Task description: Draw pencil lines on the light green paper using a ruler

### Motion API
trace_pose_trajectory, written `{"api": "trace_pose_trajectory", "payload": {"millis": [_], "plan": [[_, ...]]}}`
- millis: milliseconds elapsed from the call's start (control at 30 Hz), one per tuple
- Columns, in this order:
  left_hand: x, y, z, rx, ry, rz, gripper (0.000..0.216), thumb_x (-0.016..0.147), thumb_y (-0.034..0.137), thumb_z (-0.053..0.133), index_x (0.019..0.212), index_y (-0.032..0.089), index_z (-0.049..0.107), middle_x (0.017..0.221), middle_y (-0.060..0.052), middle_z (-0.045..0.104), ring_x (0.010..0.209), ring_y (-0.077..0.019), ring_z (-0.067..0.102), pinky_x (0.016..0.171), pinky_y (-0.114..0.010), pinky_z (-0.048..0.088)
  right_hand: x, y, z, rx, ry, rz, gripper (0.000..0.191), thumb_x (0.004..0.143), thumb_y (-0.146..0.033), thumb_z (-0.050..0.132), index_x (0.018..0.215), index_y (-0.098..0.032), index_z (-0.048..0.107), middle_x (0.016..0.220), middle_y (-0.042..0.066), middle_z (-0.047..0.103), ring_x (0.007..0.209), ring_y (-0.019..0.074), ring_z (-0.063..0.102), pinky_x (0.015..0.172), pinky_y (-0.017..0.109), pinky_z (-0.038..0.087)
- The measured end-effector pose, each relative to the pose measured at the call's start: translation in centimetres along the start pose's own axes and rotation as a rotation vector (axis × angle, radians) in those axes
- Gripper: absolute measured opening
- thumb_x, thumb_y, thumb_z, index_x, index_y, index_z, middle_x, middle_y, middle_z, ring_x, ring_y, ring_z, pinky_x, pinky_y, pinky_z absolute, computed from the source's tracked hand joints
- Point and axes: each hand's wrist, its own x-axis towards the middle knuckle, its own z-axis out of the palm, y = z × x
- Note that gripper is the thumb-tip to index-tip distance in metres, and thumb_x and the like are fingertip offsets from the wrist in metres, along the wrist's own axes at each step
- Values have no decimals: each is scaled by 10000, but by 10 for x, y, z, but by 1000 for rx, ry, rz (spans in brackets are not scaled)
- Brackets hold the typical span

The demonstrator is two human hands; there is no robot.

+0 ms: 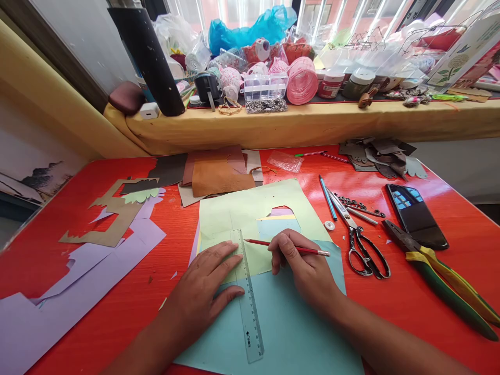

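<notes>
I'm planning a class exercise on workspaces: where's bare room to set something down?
Bare red tabletop, save tiny scraps, lies between purple paper and green sheet; another patch between scissors, pliers and right forearm. The windowsill is crowded.

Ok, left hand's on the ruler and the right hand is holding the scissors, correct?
Not quite: the head view shows the right hand holding a red pencil; the scissors lie on the table. The left hand is on the ruler, as you say.
</notes>
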Motion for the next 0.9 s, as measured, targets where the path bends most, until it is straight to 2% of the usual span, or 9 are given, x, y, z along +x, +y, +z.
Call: {"api": "trace_pose_trajectory", "payload": {"millis": [500, 900], "plan": [[0, 0, 0, -25, -10, -12, 479, 1155, 561, 514, 1530, 282, 618, 1615, -92, 623, 1489, -307, 594, 1212, -474, 543, 0, 0, 2, -45, -14, 11, 496, 1114, -660, 553, 908, -244, 726, 676, -10, 678, 670, 195, 617, 676, 327, 461], [5, 3, -5, -11, 17, 25, 466, 1159, 550, 509, 1507, 260, 625, 1577, -103, 658, 1459, -305, 631, 1176, -461, 579, 0, -4, 4, -57, -13, -5, 457, 1118, -623, 570, 930, -243, 743, 724, -3, 685, 684, 195, 665, 692, 319, 525]]}}
